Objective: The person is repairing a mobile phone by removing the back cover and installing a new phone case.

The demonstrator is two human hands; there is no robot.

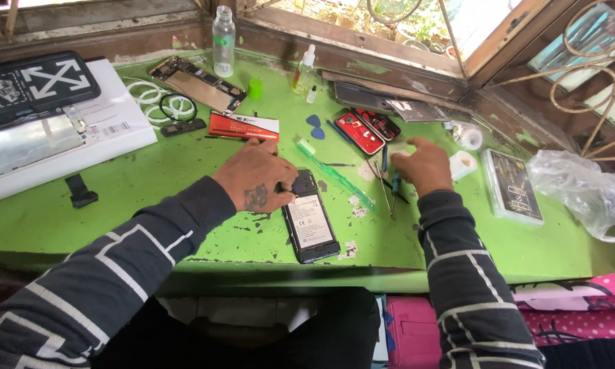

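An opened black phone (pixel 311 220) lies back-up on the green bench, its white-labelled battery showing. My left hand (pixel 256 176) rests over the phone's top end, fingers curled on it. My right hand (pixel 424 164) is palm-down to the right, over a cluster of small tools: tweezers and a blue-handled screwdriver (pixel 394 186) lie under and beside it. I cannot tell whether it grips one. A green toothbrush (pixel 335 175) lies between the two hands.
Nearby are a red tool case (pixel 359 131), blue picks (pixel 314 125), an orange-and-white packet (pixel 243 126), a clear bottle (pixel 223 33), a dropper bottle (pixel 303 68), tape rolls (pixel 463 162), a clear box (pixel 512 184), a plastic bag (pixel 584 190) and a white box (pixel 61 140) at left.
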